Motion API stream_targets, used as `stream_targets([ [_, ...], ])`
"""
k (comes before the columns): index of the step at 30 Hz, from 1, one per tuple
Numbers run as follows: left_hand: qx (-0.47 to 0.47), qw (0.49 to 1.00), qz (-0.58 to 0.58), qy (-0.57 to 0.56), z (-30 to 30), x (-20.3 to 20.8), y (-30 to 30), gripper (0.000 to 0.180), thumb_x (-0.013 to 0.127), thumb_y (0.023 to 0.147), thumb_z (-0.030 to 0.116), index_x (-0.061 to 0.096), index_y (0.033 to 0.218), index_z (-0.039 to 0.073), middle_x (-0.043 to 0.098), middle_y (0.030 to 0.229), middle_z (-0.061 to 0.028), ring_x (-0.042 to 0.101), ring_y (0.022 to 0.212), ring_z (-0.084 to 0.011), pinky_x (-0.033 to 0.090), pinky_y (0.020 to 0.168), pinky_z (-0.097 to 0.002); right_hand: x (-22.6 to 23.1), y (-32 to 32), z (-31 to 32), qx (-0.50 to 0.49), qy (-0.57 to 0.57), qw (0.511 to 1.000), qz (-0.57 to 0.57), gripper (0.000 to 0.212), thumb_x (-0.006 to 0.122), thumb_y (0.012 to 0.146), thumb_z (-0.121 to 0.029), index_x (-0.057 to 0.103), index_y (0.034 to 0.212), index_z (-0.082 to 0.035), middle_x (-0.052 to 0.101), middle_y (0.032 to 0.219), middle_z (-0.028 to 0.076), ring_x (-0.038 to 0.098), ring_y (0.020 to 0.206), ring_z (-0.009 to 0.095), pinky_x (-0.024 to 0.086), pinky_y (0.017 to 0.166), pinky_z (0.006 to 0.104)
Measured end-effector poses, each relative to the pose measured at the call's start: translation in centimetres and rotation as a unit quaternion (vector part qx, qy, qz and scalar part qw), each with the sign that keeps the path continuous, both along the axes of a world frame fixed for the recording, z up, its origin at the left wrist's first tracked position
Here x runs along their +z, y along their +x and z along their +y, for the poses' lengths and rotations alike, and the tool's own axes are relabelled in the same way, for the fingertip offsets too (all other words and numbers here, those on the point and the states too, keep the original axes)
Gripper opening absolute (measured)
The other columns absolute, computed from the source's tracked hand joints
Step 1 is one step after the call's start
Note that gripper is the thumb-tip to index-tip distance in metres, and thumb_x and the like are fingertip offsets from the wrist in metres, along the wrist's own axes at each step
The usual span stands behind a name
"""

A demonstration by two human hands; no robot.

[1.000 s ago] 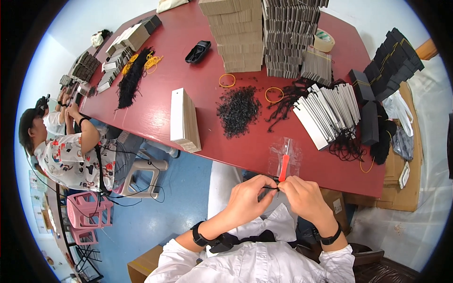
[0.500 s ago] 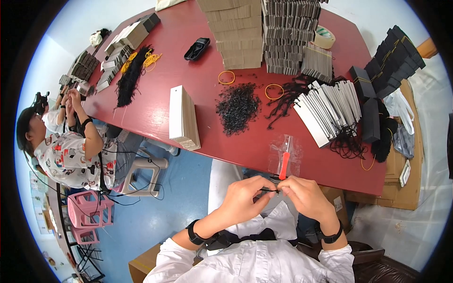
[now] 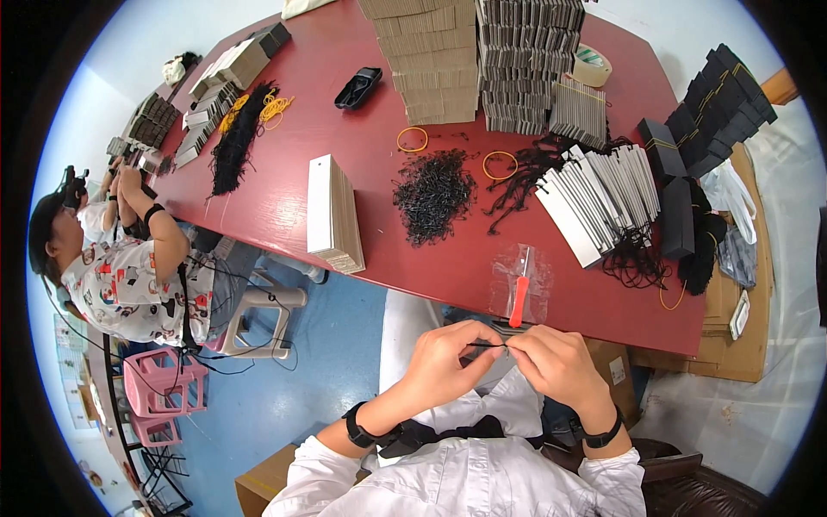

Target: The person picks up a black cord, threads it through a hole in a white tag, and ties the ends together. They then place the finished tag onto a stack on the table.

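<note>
Over my lap, just off the table's front edge, my left hand (image 3: 448, 364) pinches a thin black cord (image 3: 488, 345). The fingers of my right hand (image 3: 562, 366) are closed on the cord's other end, and the two sets of fingertips nearly touch. Any small part between the fingertips is hidden. Right beyond my hands, a red-handled tool (image 3: 519, 300) with a pointed tip lies on a clear plastic bag (image 3: 541, 284). Farther in is a heap of small black hooked pieces (image 3: 433, 198). A stack of white cards (image 3: 334, 215) stands upright to its left.
White tags (image 3: 594, 211) with black cords lie fanned at right, beside black boxes (image 3: 677, 220). Tall card stacks (image 3: 435, 65) rise at the back, near a tape roll (image 3: 592, 66). A co-worker (image 3: 129, 276) sits at left near pink stools (image 3: 159, 383). A black tray (image 3: 358, 89) lies farther back.
My right hand's fingers have shifted slightly, bringing the fingertips closer around the cord. My left hand stays nearly still. At left, the co-worker's raised hands have moved a little.
</note>
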State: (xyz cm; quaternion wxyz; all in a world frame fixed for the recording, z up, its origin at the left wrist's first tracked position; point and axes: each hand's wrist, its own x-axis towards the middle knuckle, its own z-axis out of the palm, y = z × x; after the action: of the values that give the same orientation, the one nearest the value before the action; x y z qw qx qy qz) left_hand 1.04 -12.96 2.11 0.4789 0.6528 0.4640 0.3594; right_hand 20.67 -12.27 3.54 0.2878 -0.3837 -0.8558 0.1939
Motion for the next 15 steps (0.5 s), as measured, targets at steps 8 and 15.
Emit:
stream_targets([
  [8,0.010,0.997,-0.066,-0.043,-0.4,-1.4,0.0,0.014,0.070,0.083,0.011,0.069,0.090,0.000,0.068,0.076,-0.0032,0.058,0.062,-0.0085,0.047,0.056,-0.0214,0.4,0.3,-0.3,0.007,0.032,0.999,-0.042,0.016,0.069,0.072,-0.002,0.061,0.086,-0.002,0.061,0.077,0.005,0.062,0.068,0.020,0.051,0.056,0.0313],
  [15,-0.012,0.940,-0.184,-0.287,-0.1,-1.3,-0.6,0.014,0.070,0.086,0.008,0.071,0.095,-0.003,0.069,0.084,-0.0042,0.058,0.073,-0.0030,0.046,0.062,-0.0176,-1.0,0.5,-0.6,-0.008,-0.020,0.995,0.101,0.022,0.073,0.072,-0.002,0.064,0.091,0.000,0.062,0.082,0.008,0.062,0.070,0.020,0.050,0.057,0.0304],
])
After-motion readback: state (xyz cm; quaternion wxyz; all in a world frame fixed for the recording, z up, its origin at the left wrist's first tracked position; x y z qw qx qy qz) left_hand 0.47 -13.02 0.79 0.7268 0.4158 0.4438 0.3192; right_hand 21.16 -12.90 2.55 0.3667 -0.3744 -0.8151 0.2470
